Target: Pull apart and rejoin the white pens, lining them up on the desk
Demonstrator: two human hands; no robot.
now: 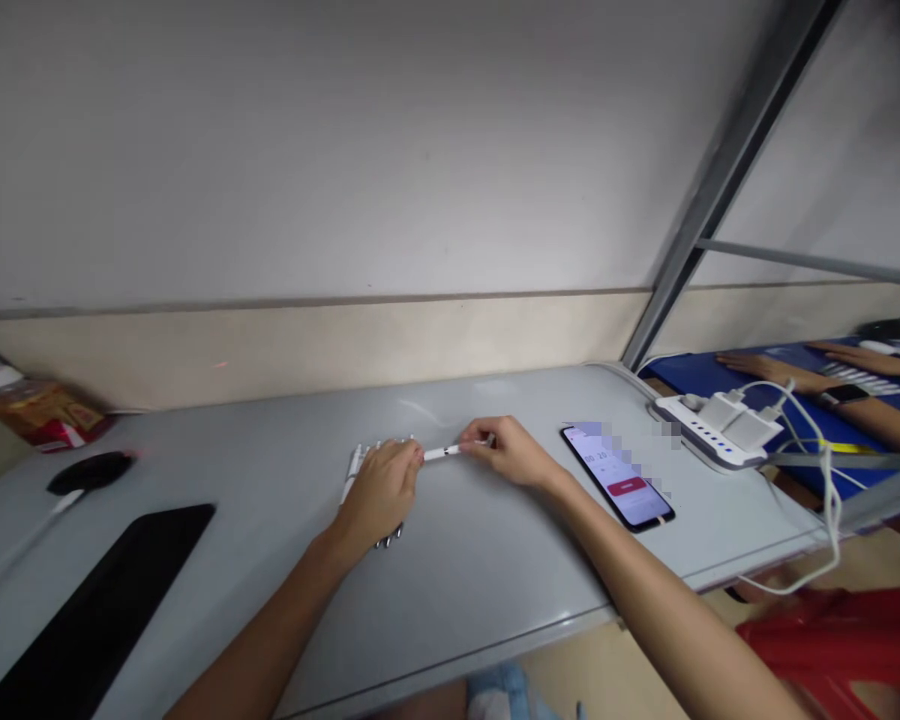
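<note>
A slim white pen (441, 454) with a dark mark near its middle spans the gap between my two hands, just above the table. My left hand (379, 488) is closed, its fingertips at the pen's left end. My right hand (508, 450) pinches the other end between thumb and fingers. Under and around my left hand lie several similar white pens (354, 466) side by side. Their silvery ends stick out below the hand, and their middles are hidden by it.
A lit phone (619, 478) lies right of my right hand, near a power strip (712, 432) with plugs and white cables. At left are a long black object (105, 610), a black disc (90, 472) and a bottle (45, 412). Another person's forearms rest on a blue surface (690, 374).
</note>
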